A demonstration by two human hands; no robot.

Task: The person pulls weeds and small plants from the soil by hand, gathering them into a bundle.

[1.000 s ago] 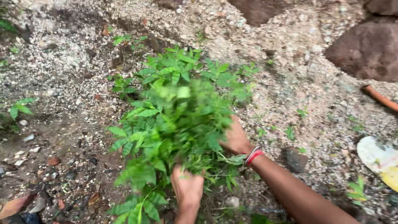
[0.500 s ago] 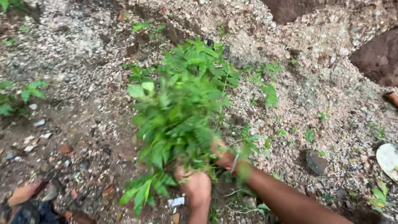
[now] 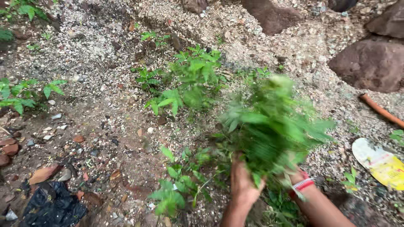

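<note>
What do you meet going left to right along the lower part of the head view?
Black plastic scrap → small leafy plant → left hand gripping the bunch of green leaves → right hand with red and white wrist bands → yellow-white wrapper.

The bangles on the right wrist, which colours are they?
Red and white bangles, seen in the head view.

Ground here = pale gravelly soil [image 3: 101,54], darker damp dirt toward left. Big reddish-brown rocks [image 3: 370,63] top right. Orange-brown pipe [image 3: 381,110] lying at right edge, flat yellow-white plastic scrap [image 3: 378,162] just below it. Crumpled black plastic bag [image 3: 52,206] bottom left, broken red brick bits [image 3: 9,149] near left edge.
</note>
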